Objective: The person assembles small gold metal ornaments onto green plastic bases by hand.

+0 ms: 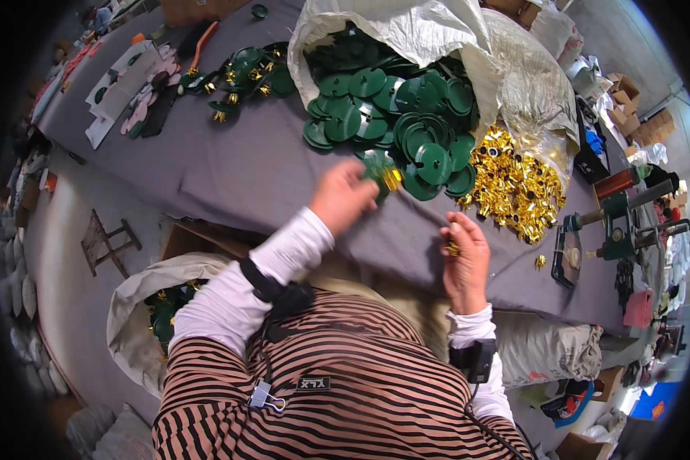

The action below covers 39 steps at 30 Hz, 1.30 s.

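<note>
My left hand (343, 198), smeared by motion, is closed on a green disc (376, 167) that carries a shiny gold piece (392, 179). It hovers over the near edge of a heap of green discs (429, 165), which spills from the mouth of a white woven sack (429, 34). In my right hand (466, 257), the bent fingers hold a small gold foil piece (452, 248), partly hidden by them. Beyond that hand lies a pile of similar gold foil pieces (517, 188). One loose gold piece (540, 261) sits apart, nearer to me.
Several green discs with gold pieces (245, 73) lie at the far left of the grey cloth-covered table (207, 169). To the right stand a green hand press (617, 222) and a dark phone-like slab (566, 257). An open sack (130, 295) is below the table edge, left.
</note>
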Motion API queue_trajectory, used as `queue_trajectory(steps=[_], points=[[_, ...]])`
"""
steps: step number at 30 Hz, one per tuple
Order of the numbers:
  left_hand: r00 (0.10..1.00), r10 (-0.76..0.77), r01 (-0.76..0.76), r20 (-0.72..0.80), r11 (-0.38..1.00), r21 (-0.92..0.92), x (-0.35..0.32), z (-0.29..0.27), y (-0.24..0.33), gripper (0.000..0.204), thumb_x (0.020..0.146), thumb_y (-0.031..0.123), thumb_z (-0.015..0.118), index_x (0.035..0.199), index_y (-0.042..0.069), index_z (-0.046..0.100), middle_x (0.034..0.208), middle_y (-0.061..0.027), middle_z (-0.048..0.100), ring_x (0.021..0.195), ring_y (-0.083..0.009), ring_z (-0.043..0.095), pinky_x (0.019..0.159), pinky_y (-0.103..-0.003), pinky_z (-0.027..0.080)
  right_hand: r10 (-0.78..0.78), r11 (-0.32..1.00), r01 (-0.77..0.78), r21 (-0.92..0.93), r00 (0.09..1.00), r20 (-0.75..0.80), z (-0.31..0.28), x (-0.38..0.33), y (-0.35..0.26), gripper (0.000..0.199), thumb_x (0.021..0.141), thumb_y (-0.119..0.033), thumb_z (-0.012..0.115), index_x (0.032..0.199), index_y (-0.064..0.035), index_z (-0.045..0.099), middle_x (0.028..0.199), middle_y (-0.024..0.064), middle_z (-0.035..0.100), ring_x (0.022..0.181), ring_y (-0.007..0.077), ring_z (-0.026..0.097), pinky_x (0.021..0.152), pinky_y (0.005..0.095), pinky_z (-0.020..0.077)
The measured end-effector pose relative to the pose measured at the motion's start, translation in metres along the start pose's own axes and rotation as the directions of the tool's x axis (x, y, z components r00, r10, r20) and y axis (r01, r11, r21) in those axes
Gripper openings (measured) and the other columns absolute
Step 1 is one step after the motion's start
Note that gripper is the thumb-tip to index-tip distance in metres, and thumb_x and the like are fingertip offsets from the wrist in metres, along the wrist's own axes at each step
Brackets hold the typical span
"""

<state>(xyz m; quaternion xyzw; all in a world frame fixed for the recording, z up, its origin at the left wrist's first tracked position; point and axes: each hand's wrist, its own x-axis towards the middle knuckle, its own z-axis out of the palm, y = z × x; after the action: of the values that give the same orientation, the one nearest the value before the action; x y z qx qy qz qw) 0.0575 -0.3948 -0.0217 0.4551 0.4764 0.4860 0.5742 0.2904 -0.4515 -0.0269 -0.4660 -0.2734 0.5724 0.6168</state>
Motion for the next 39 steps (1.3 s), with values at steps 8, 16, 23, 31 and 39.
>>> queue_trajectory(steps=[8, 16, 23, 31, 39], points=[[0.836, 0.250, -0.367, -0.488, 0.917, -0.159, 0.096, -0.100, 0.086, 0.046, 0.084, 0.010, 0.067, 0.122, -0.007, 0.046, 0.107, -0.0105, 0.058, 0.087, -0.0174, 0.061, 0.071, -0.028, 0.053, 0.091, 0.970, -0.082, 0.230, 0.995, -0.029, -0.013, 0.010, -0.007, 0.036, 0.095, -0.014, 0.053, 0.127, 0.0007, 0.048, 0.099, 0.0135, 0.063, 0.076, 0.0191, 0.062, 0.051, 0.0206, 0.0465], [0.880, 0.453, -0.354, 0.146, 0.419, 0.836, 0.038, 0.002, -0.030, 0.056, 0.071, 0.024, 0.075, 0.119, 0.002, 0.054, 0.113, -0.0171, 0.057, 0.104, -0.0366, 0.052, 0.091, -0.042, 0.043, 0.155, 0.933, -0.155, 0.326, 0.988, 0.027, -0.035, 0.010, -0.001, 0.036, 0.092, -0.018, 0.061, 0.123, -0.0047, 0.049, 0.099, 0.0121, 0.062, 0.076, 0.0143, 0.058, 0.055, 0.0218, 0.0463], [0.990, 0.142, -0.112, -0.018, 0.845, 0.523, 0.031, 0.004, -0.017, 0.068, 0.064, 0.016, 0.083, 0.120, -0.002, 0.051, 0.114, -0.0159, 0.058, 0.100, -0.0248, 0.059, 0.086, -0.033, 0.049, 0.059, 0.987, -0.065, 0.147, 0.997, 0.047, -0.007, -0.001, -0.012, 0.038, 0.083, 0.001, 0.063, 0.120, -0.0003, 0.053, 0.107, 0.0125, 0.064, 0.082, 0.0165, 0.063, 0.060, 0.0227, 0.0485], [0.976, -0.091, 0.112, 0.200, 0.989, -0.093, -0.010, 0.046, -0.032, 0.049, 0.079, 0.005, 0.072, 0.120, -0.005, 0.048, 0.105, -0.0082, 0.061, 0.089, -0.0166, 0.061, 0.081, -0.028, 0.051, -0.418, 0.728, 0.500, -0.469, 0.866, 0.274, 0.010, -0.012, 0.009, 0.029, 0.077, 0.001, 0.072, 0.105, -0.0028, 0.065, 0.096, 0.0028, 0.064, 0.077, 0.0071, 0.058, 0.068, 0.0207, 0.0477], [0.897, 0.363, -0.441, 0.251, 0.765, 0.469, -0.038, 0.064, -0.021, 0.030, 0.082, 0.007, 0.063, 0.110, 0.000, 0.056, 0.091, -0.0183, 0.065, 0.082, -0.0325, 0.066, 0.069, -0.036, 0.052, -0.499, 0.346, 0.630, -0.695, 0.751, 0.433, 0.008, -0.017, -0.002, 0.028, 0.074, 0.001, 0.074, 0.100, -0.0030, 0.065, 0.096, 0.0074, 0.065, 0.067, 0.0097, 0.058, 0.055, 0.0215, 0.0469]])
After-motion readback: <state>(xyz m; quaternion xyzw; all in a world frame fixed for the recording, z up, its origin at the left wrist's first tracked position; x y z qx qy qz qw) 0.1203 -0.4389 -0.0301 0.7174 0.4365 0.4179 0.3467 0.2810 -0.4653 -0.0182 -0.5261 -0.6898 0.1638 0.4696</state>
